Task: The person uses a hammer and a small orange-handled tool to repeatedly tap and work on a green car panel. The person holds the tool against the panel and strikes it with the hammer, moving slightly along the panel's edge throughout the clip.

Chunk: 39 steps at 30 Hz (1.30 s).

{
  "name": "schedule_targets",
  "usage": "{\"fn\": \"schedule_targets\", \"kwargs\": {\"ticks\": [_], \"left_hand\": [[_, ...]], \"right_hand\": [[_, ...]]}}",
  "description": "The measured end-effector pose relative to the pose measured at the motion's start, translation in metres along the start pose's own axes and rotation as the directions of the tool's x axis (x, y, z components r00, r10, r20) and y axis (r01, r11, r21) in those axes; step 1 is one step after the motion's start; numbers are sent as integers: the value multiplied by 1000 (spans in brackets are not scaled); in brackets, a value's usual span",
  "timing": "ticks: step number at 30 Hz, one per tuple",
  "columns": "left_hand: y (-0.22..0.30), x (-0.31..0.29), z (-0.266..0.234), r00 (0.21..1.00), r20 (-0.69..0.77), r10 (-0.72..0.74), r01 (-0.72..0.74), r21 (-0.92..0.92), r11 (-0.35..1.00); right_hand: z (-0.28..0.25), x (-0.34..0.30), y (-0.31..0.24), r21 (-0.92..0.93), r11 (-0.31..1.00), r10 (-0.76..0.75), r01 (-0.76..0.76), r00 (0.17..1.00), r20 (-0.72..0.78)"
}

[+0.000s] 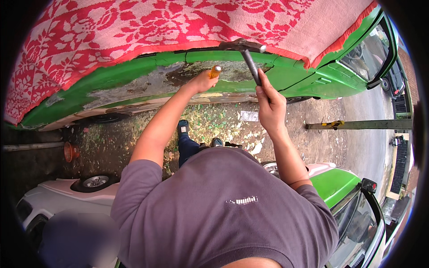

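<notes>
My right hand [272, 105] is closed round the dark handle of a hammer [251, 66]. The hammer's metal head is raised in front of the red patterned cloth. My left hand [203, 83] grips a tool with a translucent amber handle [215, 73], its capped end pointing up; the shaft and tip are hidden, so I cannot tell its exact kind. That fist is against or just over the green car's side panel [147, 82], where paint is stripped to grey and brown patches. Hammer head and amber handle are apart.
A red and pink floral cloth [147, 27] covers the car's upper part. Behind me stand a pink-and-white car [58, 192] and another green-and-pink car [333, 185]. A post [366, 125] rises at the right. Leaves and paint chips [214, 123] litter the ground; an orange pot-like object [70, 152] lies left.
</notes>
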<state>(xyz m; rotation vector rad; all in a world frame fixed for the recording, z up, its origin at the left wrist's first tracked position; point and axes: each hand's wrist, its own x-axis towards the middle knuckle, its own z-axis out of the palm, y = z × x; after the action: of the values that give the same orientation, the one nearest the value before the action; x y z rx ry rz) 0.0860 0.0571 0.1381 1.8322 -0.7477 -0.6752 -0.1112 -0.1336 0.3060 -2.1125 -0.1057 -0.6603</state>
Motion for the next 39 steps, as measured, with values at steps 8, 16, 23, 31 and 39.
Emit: {"fn": "schedule_targets", "kwargs": {"ticks": [8,16,23,31,39], "left_hand": [[6,4,-7,997,46,-67,67,-9,998],[5,1,-5,1000,23,-19,19,-7,1000],[-1,-6,2,1000,-6,-27,27,-17,999],[-2,1,-2,999,-9,-35,35,14,999],[-7,-1,-2,1000,-12,-27,27,-22,999]], "right_hand": [[7,-15,13,-248,962,174,-116,959,224],[1,-3,5,-144,982,137,-119,982,127],[-1,2,2,-15,985,171,-171,984,55],[12,-17,24,-265,964,69,-4,969,236],[7,-4,13,73,993,95,-90,993,-64]]}}
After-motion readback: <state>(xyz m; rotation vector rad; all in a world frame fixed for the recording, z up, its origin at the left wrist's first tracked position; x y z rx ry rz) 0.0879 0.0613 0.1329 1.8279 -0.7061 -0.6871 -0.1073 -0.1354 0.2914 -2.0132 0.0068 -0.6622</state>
